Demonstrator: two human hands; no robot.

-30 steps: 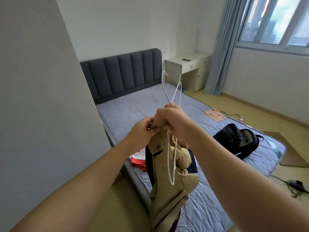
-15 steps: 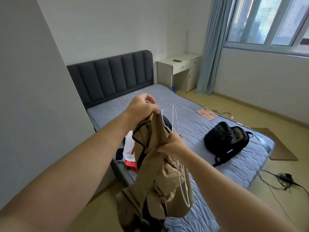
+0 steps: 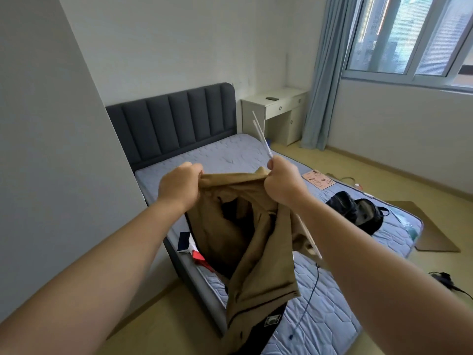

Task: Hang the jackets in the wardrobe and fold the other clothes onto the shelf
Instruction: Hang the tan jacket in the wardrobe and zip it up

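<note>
I hold a tan jacket (image 3: 256, 252) in the air over the near corner of the bed. My left hand (image 3: 179, 187) grips the left end of its collar. My right hand (image 3: 281, 181) grips the right end of the collar together with a white wire hanger (image 3: 261, 134), whose thin wires stick up and to the left from my fist. The jacket hangs open between my hands, showing its dark inside. Other clothes (image 3: 192, 248), navy, white and red, lie on the bed's near left edge, partly hidden behind the jacket.
The bed (image 3: 230, 155) has a grey mattress and a dark padded headboard (image 3: 174, 119). A black backpack (image 3: 358, 210) and a pink card (image 3: 318, 179) lie on it. A white desk (image 3: 276, 108) stands by the blue curtain (image 3: 325, 73). A grey wall (image 3: 51, 149) is on my left.
My hands have moved apart and stretched the collar between them. The hanger now points up from my right fist instead of hanging down inside the jacket.
</note>
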